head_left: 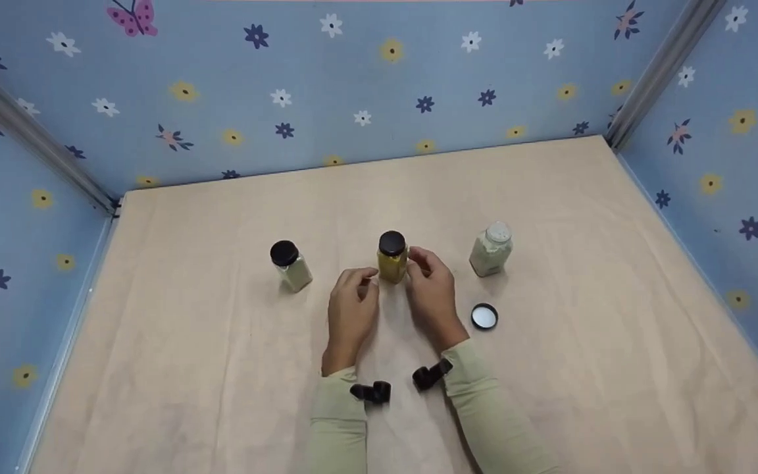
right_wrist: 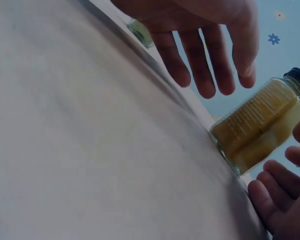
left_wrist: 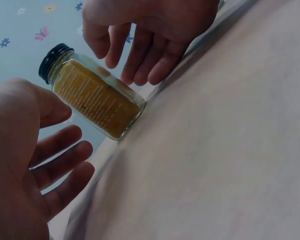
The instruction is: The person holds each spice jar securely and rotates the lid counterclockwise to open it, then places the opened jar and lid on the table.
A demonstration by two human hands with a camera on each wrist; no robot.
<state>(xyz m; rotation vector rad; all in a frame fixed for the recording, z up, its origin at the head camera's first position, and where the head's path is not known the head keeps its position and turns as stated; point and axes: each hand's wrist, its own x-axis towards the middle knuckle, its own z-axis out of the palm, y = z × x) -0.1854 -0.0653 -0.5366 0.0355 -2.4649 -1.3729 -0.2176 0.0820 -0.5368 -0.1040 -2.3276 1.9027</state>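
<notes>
A glass jar of yellow-brown powder [head_left: 392, 267] stands upright on the table under a black lid. My left hand [head_left: 353, 309] is at its left side, fingers loosely bent, with a gap to the glass in the left wrist view. On the other side my right hand [head_left: 433, 293] curves beside the jar, fingertips close to the glass. Neither hand grips the jar [left_wrist: 97, 97]; printed lines of text show on its face. In the right wrist view the relaxed fingers of both hands flank the jar [right_wrist: 255, 127].
A black-lidded jar of pale green contents [head_left: 295, 273] stands to the left. On the right is a lidless jar of pale green contents [head_left: 489, 253] with a white perforated top. A loose black lid [head_left: 484, 317] lies inside up near my right wrist. Flowered blue walls [head_left: 359, 79] border the cloth-covered table [head_left: 175, 316].
</notes>
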